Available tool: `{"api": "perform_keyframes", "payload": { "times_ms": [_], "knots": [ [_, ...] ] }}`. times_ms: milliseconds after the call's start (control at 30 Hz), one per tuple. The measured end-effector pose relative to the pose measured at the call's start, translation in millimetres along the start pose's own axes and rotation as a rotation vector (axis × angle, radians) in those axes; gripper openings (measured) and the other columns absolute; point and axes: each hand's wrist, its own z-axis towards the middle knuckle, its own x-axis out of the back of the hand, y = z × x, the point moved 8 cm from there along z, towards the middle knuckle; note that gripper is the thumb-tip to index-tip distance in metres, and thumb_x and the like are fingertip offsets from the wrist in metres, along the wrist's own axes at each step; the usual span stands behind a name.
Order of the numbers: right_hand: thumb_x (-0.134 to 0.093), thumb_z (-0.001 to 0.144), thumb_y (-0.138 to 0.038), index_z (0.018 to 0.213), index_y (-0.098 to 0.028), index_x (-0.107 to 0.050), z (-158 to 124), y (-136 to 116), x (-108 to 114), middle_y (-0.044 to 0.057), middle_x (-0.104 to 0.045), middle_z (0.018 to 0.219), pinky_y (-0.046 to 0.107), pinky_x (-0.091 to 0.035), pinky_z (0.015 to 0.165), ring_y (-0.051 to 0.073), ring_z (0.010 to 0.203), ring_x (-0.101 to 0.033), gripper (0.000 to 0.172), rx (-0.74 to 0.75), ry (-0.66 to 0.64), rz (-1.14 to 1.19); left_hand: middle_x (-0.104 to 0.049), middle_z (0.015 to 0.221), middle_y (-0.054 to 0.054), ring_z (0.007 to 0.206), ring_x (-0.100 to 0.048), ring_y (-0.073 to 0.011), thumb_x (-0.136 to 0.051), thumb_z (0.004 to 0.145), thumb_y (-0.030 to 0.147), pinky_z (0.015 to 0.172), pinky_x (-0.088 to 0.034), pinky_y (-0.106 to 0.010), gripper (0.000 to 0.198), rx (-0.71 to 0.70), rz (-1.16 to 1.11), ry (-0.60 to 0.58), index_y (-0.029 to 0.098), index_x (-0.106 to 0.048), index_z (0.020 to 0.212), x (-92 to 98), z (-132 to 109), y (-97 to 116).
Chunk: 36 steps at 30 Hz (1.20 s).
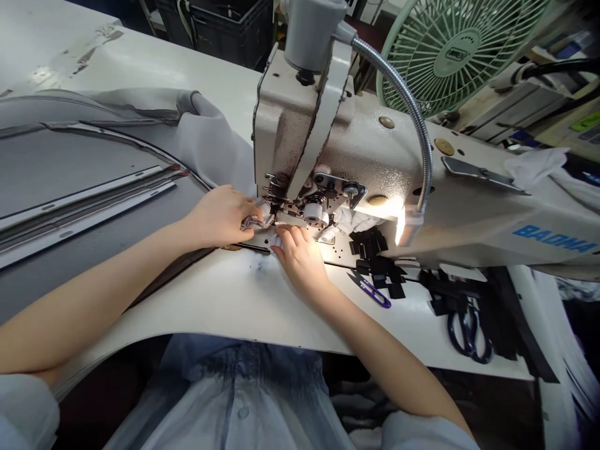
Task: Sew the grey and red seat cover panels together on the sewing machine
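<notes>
A beige sewing machine (375, 150) stands on the white table, its lit lamp on a bendable metal arm. Just left of the needle area, my left hand (222, 215) has its fingers closed round a bunched edge of the grey fabric (206, 134). The rest of that fabric, with white and dark strips, spreads over the table to the left. My right hand (300, 253) is beside the needle area, fingers bent and together over a small bit of pale cloth (275, 242). The needle itself is hidden among the machine parts.
Purple thread snips (372, 292) lie right of my right hand, near black fabric pieces (375, 256). Dark-handled scissors (470, 331) lie farther right by black strips. A green fan (457, 53) and a dark crate (225, 28) stand behind the white table (220, 306).
</notes>
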Motion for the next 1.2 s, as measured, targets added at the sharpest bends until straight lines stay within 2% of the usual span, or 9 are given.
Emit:
{"api": "perform_keyframes", "payload": {
  "times_ms": [100,233,333,400,500,700,900,1200],
  "knots": [
    [-0.062,0.097,-0.028,0.133,-0.014,-0.057,-5.5,1.6,1.0,0.014,-0.068,0.122,0.041,-0.046,0.093,0.029,0.111,-0.056,0.04,-0.044,-0.004,0.016,-0.077,0.099,0.003,0.088,-0.069,-0.0206,-0.055,0.076,0.026,0.081,-0.042,-0.032,0.028,0.06,-0.085,0.028,0.027,-0.073,0.097,5.1,2.7,-10.7],
    [-0.062,0.097,-0.033,0.126,-0.019,-0.063,-5.0,-0.9,-0.7,0.01,-0.062,0.139,0.042,-0.04,0.094,0.028,0.118,-0.052,0.032,-0.025,-0.045,0.001,-0.077,0.101,0.003,0.092,-0.069,-0.0216,-0.054,0.078,0.034,0.085,-0.043,-0.031,0.031,0.124,-0.125,0.041,0.028,-0.073,0.101,6.8,-0.1,-15.7],
    [-0.06,0.098,-0.04,0.129,-0.025,-0.062,-2.1,1.0,0.0,0.007,-0.06,0.142,0.042,-0.036,0.093,0.028,0.118,-0.051,0.034,-0.038,-0.055,-0.028,-0.077,0.101,0.002,0.094,-0.069,-0.0224,-0.052,0.08,0.036,0.087,-0.044,-0.032,0.032,0.143,-0.13,0.051,0.026,-0.073,0.102,6.3,-1.6,-16.6],
    [-0.059,0.098,-0.043,0.132,-0.026,-0.06,0.2,3.1,-0.5,0.006,-0.06,0.141,0.041,-0.035,0.091,0.027,0.117,-0.052,0.038,-0.058,-0.069,-0.028,-0.077,0.102,0.001,0.096,-0.069,-0.0225,-0.051,0.081,0.036,0.087,-0.043,-0.034,0.033,0.12,-0.129,0.072,0.025,-0.073,0.103,6.6,-2.1,-14.1],
    [-0.061,0.097,-0.045,0.133,-0.02,-0.058,3.5,4.1,-3.1,0.008,-0.062,0.139,0.041,-0.035,0.092,0.027,0.116,-0.054,0.044,-0.071,-0.09,0.002,-0.077,0.105,-0.002,0.099,-0.068,-0.0228,-0.052,0.083,0.035,0.086,-0.042,-0.036,0.03,0.028,-0.086,0.075,0.023,-0.072,0.101,4.6,-3.9,-3.5],
    [-0.062,0.096,-0.046,0.127,-0.022,-0.063,4.7,5.7,-1.9,0.01,-0.062,0.138,0.042,-0.036,0.092,0.028,0.115,-0.054,0.039,-0.09,-0.038,-0.001,-0.075,0.108,-0.005,0.098,-0.068,-0.0233,-0.049,0.092,0.026,0.082,-0.039,-0.04,0.024,-0.134,0.06,0.08,0.02,-0.071,0.1,-0.5,-12.0,17.6],
    [-0.061,0.097,-0.043,0.129,-0.021,-0.061,2.1,6.4,0.6,0.01,-0.065,0.131,0.041,-0.035,0.091,0.026,0.112,-0.055,0.039,-0.073,-0.013,0.015,-0.075,0.107,-0.006,0.096,-0.067,-0.0243,-0.052,0.092,0.029,0.08,-0.04,-0.04,0.026,-0.146,0.04,0.105,0.021,-0.071,0.107,-0.2,-12.0,15.4],
    [-0.063,0.096,-0.046,0.119,-0.018,-0.063,-0.4,5.6,3.3,0.009,-0.069,0.128,0.041,-0.032,0.089,0.027,0.109,-0.057,0.036,-0.064,0.046,0.005,-0.072,0.117,-0.004,0.1,-0.064,-0.0245,-0.05,0.092,0.024,0.081,-0.039,-0.039,0.028,-0.188,0.06,0.129,0.024,-0.069,0.113,-3.1,-17.5,19.8]
  ]
}}
